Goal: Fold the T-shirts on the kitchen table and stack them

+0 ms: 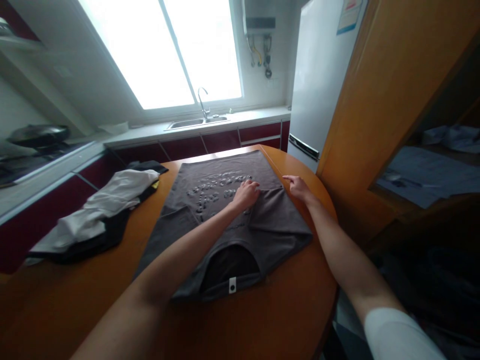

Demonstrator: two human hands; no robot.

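A dark grey T-shirt (221, 167) lies spread on the wooden table, printed side up, its neck opening and white label towards me. My left hand (246, 195) is on the chest beside the raised lettering, fingers curled and closed on the cloth near a crease that runs to the right sleeve. Just off the shirt's right edge, my right hand (298, 187) hovers with its index finger stretched out and the other fingers bent. Nothing shows in it.
White and black clothes (108, 200) lie heaped on the table's left side. Beyond the table (300, 280) run a counter with a sink (187, 123) and a tap. A fridge (318, 75) stands at the right, a covered pan (39, 135) at the left.
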